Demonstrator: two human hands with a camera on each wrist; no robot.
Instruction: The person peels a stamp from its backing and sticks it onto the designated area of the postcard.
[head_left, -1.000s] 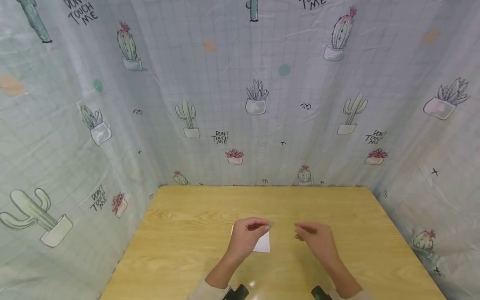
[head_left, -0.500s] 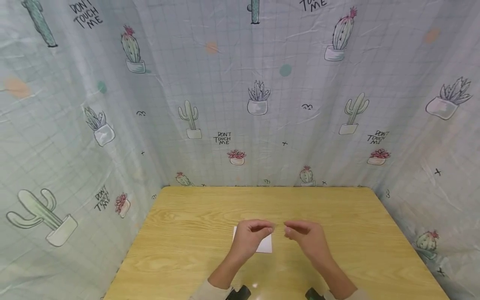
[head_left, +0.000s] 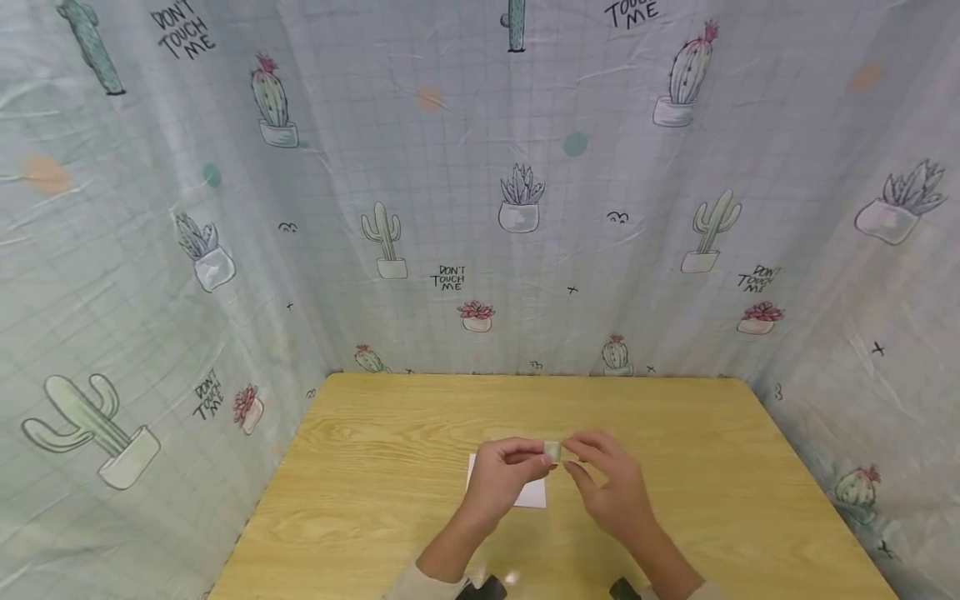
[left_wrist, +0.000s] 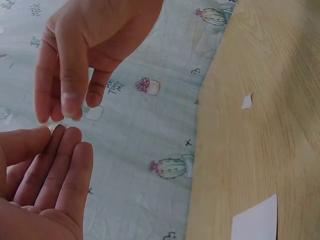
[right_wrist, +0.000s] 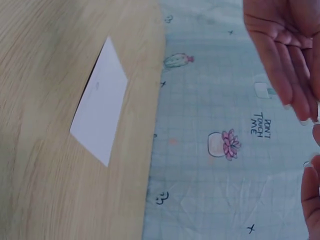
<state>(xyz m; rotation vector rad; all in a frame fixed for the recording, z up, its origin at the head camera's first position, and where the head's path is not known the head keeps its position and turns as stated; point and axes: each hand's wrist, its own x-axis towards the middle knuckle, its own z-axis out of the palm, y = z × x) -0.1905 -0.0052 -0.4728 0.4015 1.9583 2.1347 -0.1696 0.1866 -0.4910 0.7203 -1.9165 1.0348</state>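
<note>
In the head view, my left hand (head_left: 497, 483) pinches a small pale square piece (head_left: 552, 451) between thumb and index finger, above the table. Its material is too small to tell. At its right edge is my right hand (head_left: 617, 487), with index finger and thumb spread slightly apart and nothing seen between them. The left wrist view has the right hand (left_wrist: 90, 55) reaching down from above, its fingertips right at those of the left hand (left_wrist: 47, 180). A white paper (right_wrist: 102, 102) lies flat on the table, partly hidden behind the left hand in the head view.
The wooden table (head_left: 375, 467) reaches back to a curtain (head_left: 450, 167) printed with cacti, which also hangs on both sides. A small white scrap (left_wrist: 247, 101) lies on the table in the left wrist view. Dark wrist cameras show at the bottom of the head view.
My right hand has moved left to the left hand, and its thumb and index finger have spread. The pale square piece now faces the head camera and shows more plainly.
</note>
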